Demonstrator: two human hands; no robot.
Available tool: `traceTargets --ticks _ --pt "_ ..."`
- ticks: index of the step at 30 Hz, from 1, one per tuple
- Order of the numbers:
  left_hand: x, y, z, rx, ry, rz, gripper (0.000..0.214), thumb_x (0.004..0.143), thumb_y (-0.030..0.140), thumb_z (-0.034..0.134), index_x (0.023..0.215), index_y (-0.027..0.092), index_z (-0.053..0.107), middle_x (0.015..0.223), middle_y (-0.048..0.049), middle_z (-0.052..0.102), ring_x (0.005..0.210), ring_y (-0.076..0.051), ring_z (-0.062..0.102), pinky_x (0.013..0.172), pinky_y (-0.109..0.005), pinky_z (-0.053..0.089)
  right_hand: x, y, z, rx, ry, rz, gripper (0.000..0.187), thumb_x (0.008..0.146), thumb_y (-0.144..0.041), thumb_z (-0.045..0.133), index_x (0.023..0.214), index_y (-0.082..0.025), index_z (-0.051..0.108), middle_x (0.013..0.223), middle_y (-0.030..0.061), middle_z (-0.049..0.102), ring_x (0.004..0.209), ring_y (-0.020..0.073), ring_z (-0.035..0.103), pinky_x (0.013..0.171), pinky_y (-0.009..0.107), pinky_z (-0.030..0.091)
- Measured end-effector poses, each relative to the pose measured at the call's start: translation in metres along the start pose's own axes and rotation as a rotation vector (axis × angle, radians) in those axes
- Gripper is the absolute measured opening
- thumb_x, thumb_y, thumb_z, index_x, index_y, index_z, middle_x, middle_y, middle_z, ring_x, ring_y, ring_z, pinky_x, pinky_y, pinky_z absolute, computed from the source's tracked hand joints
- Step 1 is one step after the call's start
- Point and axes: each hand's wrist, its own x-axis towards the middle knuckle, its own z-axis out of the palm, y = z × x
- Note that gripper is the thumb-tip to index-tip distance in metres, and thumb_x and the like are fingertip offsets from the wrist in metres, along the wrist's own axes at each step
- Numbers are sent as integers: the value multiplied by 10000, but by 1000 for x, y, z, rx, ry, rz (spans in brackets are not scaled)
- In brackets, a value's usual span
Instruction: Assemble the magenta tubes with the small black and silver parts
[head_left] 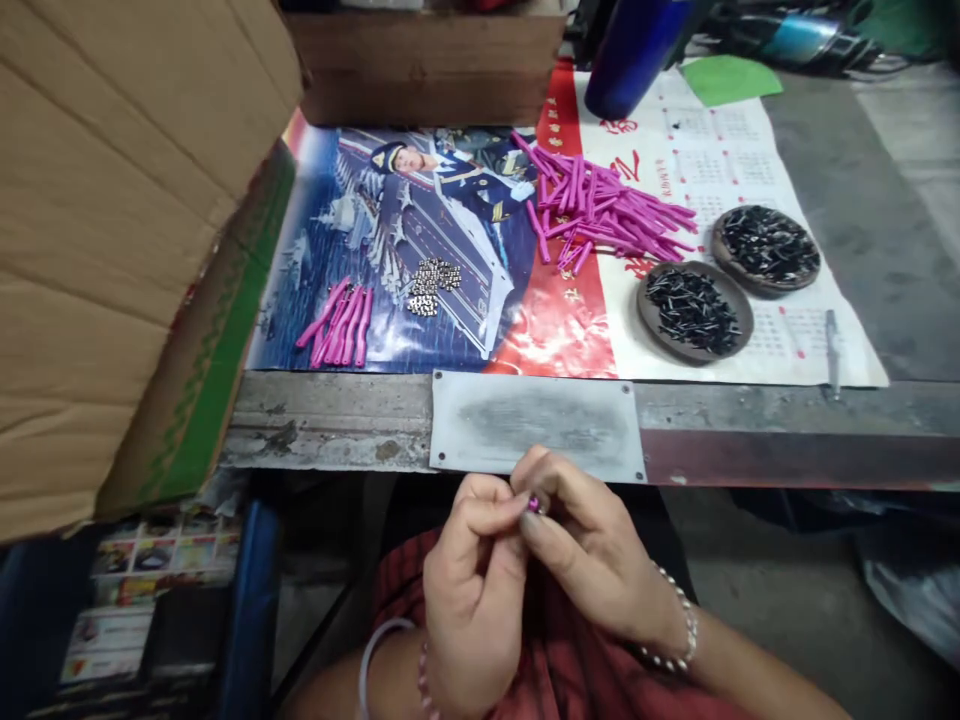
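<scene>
My left hand (472, 570) and my right hand (589, 545) meet over my lap, just below the table's front edge. Both are closed in a pinch round one small pink tube (534, 504), of which only the tip shows between the fingertips. On the table lies a large heap of pink tubes (607, 210) at the back. A small row of pink tubes (341, 325) lies at the left. A cluster of little silver metal pieces (431, 285) sits beside that row. Two round dishes of small black parts (694, 312) (765, 245) stand at the right.
A poster and calendar sheet (787, 330) covers the tabletop. A metal plate (536, 425) is fixed at the front edge. A big cardboard box (112, 220) looms at the left. A wooden box (424, 65) and a blue bottle (634, 50) stand at the back.
</scene>
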Motion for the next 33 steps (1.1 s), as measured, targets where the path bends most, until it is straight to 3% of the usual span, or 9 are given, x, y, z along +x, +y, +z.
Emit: traceTargets --ticks 2,4,9,14,18,23,30,33 --pt "0 1 3 5 8 -8 172 982 110 589 1013 256 674 918 8 576 841 -106 595 771 -168 518 0 2 -4 -5 -63 -29 532 1065 -559 326 675 -204 398 654 -36 398 574 108 402 542 248 332" --pt "1 1 6 31 24 -6 145 978 117 599 985 237 679 900 2 585 825 -109 601 756 -168 521 0 2 -6 -19 -85 -39 540 1092 -487 287 640 -202 366 616 -45 344 541 101 359 522 251 293" --pt "3 -2 6 13 33 -9 120 983 144 597 990 237 674 915 -6 597 850 -131 616 777 -215 550 -3 -1 -8 -60 27 -63 249 1016 -272 515 781 -199 473 755 -10 475 664 122 478 596 246 405" --pt "1 -5 6 40 27 13 160 961 115 626 1026 248 687 915 0 604 858 -126 615 796 -205 537 -10 -2 -7 -320 109 -258 109 1022 -204 485 926 -182 533 849 57 560 767 173 539 656 279 500" --pt "0 -6 7 32 29 25 146 976 144 621 1043 261 678 928 3 610 887 -123 613 825 -200 530 -13 -4 -5 -311 153 -228 122 1006 -146 493 919 -184 570 862 69 605 773 176 585 679 282 537" --pt "0 -7 5 15 47 7 120 983 168 618 1028 266 671 962 5 629 912 -123 622 867 -214 527 -10 -6 1 -331 188 -229 147 994 -136 523 863 -174 576 784 56 600 714 169 568 631 274 501" --pt "0 -8 5 4 49 -120 90 993 229 609 928 214 670 892 -10 640 848 -147 632 807 -244 538 -4 0 5 -409 183 -181 349 1034 -160 435 691 -198 487 627 -29 425 529 102 421 511 242 366" --pt "-1 -7 5 5 74 -120 73 979 253 634 939 208 676 906 -20 640 841 -156 634 778 -249 542 -1 1 3 -430 185 -220 336 1048 -243 448 722 -195 514 677 3 513 586 115 493 544 234 426"
